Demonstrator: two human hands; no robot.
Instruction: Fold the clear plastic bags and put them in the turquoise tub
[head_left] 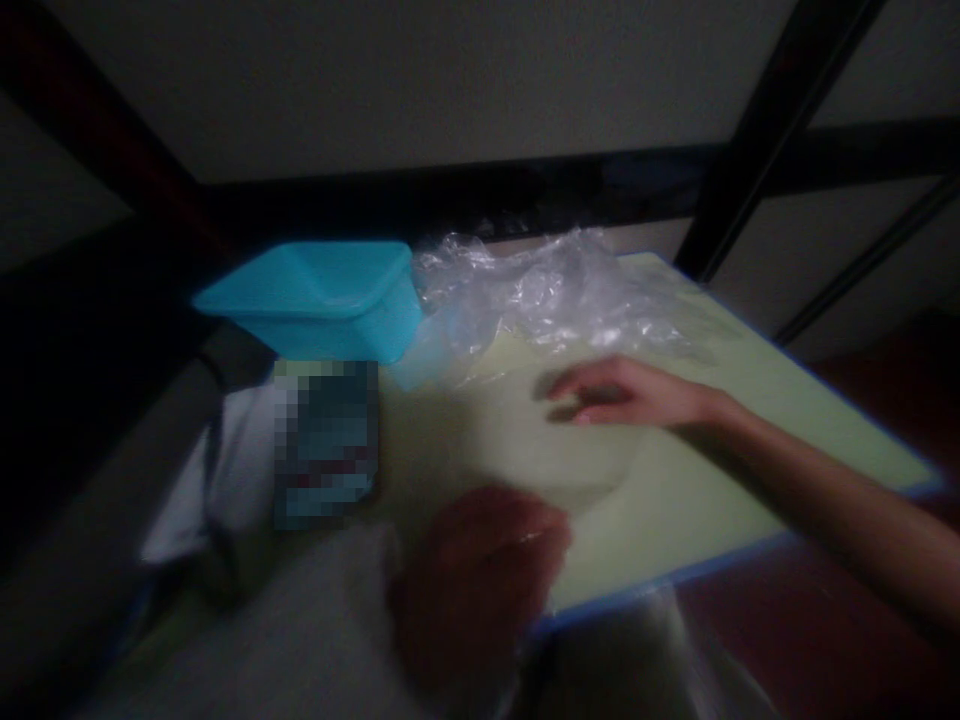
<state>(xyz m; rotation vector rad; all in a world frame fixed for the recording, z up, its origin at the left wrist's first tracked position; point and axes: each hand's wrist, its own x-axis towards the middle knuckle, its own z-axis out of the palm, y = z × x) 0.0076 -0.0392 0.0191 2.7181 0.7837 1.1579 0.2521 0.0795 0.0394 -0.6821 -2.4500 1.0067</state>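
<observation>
My right hand [626, 392] reaches in from the right over the pale yellow-green tabletop [720, 510]. Its thumb and fingers are curved and apart, with nothing seen between them. Behind it lies crumpled clear plastic [551, 290], the thing nearest to its fingers. A reddish-brown mass [480, 580], blurred and with a slight shine, is at the near edge of the table. It seems to sit in or beside a greyish, cloudy sheet [300, 630]; its kind cannot be made out. I cannot recognise my left hand anywhere in the picture.
A turquoise plastic tub [337, 320] stands at the back left. In front of it is a dark, pixelated flat item [326, 450], with a white sheet [225, 480] to its left. Blue edging [652, 600] borders the table. Dark beams and a wall rise behind.
</observation>
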